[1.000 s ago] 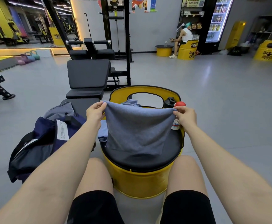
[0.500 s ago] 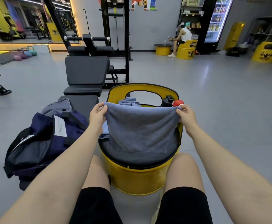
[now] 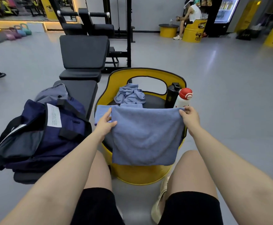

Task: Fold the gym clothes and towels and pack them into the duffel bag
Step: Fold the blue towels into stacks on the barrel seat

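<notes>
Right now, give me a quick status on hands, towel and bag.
Left hand and right hand each pinch a top corner of the towel, which hangs over the yellow seat. Bag open on the bench, left. Nothing blocking.

In front of you the yellow barrel seat (image 3: 137,175) carries a crumpled blue cloth (image 3: 129,95), a folded blue towel (image 3: 102,113) at its left edge, a black bottle (image 3: 171,95) and a white bottle with a red cap (image 3: 183,98). To your left, the black bench (image 3: 82,91) holds the navy duffel bag (image 3: 40,135).
</notes>
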Demonstrator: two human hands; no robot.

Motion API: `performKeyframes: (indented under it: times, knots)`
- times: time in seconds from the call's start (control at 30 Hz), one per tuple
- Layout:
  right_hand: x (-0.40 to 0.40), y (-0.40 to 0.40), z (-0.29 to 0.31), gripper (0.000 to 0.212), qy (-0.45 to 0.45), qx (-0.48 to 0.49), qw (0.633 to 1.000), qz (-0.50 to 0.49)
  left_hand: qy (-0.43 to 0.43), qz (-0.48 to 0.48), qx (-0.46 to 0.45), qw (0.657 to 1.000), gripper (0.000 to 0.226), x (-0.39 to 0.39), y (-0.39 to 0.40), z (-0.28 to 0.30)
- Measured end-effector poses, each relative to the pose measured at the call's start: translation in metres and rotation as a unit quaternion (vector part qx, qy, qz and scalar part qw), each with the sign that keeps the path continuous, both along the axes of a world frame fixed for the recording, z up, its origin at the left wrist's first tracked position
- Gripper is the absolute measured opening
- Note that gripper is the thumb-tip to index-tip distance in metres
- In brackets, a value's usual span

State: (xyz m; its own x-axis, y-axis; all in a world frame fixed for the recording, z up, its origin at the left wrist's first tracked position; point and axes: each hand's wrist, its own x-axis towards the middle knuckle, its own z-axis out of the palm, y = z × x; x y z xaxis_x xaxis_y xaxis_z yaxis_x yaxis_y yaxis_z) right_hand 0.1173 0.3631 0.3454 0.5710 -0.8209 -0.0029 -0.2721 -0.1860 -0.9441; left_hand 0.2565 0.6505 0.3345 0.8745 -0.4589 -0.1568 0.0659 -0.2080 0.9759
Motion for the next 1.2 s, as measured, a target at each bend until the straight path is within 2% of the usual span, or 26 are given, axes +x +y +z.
performKeyframes:
  times: [0.17, 0.3, 0.43, 0.53, 0.67, 0.83, 1.0, 1.2]
  knots:
    - [0.033, -0.015, -0.033, 0.005, 0.046, -0.003, 0.999, 0.006, -0.002, 0.021, 0.063, 0.998, 0.070, 0.029, -0.012, -0.038]
    - [0.063, -0.025, -0.049, 0.006, 0.060, -0.008, 0.998, 0.005, 0.000, 0.066, 0.066, 0.996, 0.067, 0.060, -0.027, -0.062]
    - [0.095, -0.035, -0.062, 0.007, 0.058, -0.014, 0.998, 0.008, 0.027, 0.103, 0.030, 0.994, 0.065, 0.088, -0.051, -0.077]
    - [0.111, -0.040, -0.071, 0.014, 0.057, -0.013, 0.998, 0.007, 0.083, 0.143, -0.020, 0.986, 0.063, 0.105, -0.067, -0.083]
    - [0.123, -0.046, -0.080, 0.014, 0.062, -0.012, 0.998, 0.010, 0.158, 0.167, -0.073, 0.971, 0.046, 0.120, -0.080, -0.083]
    - [0.133, -0.051, -0.077, 0.019, 0.053, -0.007, 0.999, 0.007, 0.106, 0.202, -0.049, 0.972, 0.031, 0.136, -0.085, -0.082]
    - [0.130, -0.049, -0.078, 0.020, 0.045, -0.008, 0.999, 0.007, 0.079, 0.192, 0.001, 0.978, 0.039, 0.140, -0.084, -0.082]
    - [0.106, -0.041, -0.091, 0.015, 0.035, 0.012, 0.999, 0.013, 0.047, 0.182, 0.032, 0.982, 0.018, 0.116, -0.073, -0.085]
